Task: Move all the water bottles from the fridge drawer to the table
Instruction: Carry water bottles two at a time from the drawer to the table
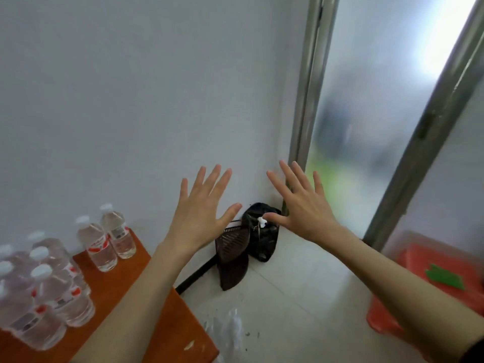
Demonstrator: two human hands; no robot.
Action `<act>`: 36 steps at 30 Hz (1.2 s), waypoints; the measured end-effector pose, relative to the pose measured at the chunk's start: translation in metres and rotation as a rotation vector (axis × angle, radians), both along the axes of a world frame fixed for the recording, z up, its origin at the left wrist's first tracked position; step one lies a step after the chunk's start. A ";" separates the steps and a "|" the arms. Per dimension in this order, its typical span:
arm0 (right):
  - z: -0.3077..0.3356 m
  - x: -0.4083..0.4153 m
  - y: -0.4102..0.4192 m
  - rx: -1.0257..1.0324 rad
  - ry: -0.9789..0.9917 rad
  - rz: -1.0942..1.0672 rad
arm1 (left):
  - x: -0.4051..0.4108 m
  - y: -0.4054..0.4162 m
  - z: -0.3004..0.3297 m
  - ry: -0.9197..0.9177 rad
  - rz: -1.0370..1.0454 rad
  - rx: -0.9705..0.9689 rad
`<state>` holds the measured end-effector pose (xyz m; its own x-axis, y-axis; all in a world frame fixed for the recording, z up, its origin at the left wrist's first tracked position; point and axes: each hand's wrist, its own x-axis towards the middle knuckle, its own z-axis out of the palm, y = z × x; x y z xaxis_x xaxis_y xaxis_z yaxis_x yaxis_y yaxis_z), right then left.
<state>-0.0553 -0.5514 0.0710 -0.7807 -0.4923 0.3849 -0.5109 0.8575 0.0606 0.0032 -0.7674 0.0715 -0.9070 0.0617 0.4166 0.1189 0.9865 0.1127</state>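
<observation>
**Both hands empty, bottles on the table**

Raised in front of the white wall, left hand and right hand: fingers straight and spread, palms away, nothing held in either. Apart from each other, with a dark bundle and a brown slotted dustpan on the floor in the corner between and below them.

Water bottles standing upright on the orange table at lower left, a tight cluster near the frame's edge and two more at the far corner by the wall. All well below and left of the left hand, touched by neither. No fridge or drawer in view, so impossible to tell whether any bottles remain there.

Judged from this: either a pause between trips or the end of the task. For the next trip, best to turn back to the drawer, grasp each bottle round the body rather than the cap, and set it down in the bare stretch of tabletop nearer the front, clear of the cluster, since crowded upright bottles tip easily. Frosted window at right; red plastic stool below it.
</observation>
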 end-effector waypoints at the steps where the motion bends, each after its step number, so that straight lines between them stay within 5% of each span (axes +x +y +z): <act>1: -0.002 0.016 0.017 -0.011 -0.002 -0.043 | 0.007 0.015 -0.002 -0.002 -0.047 -0.008; 18: -0.020 0.281 0.363 -0.079 -0.031 -0.713 | 0.115 0.367 -0.022 -0.037 -0.749 -0.003; 36: -0.052 0.434 0.682 -0.097 -0.199 -1.117 | 0.209 0.739 -0.069 -0.195 -1.061 -0.004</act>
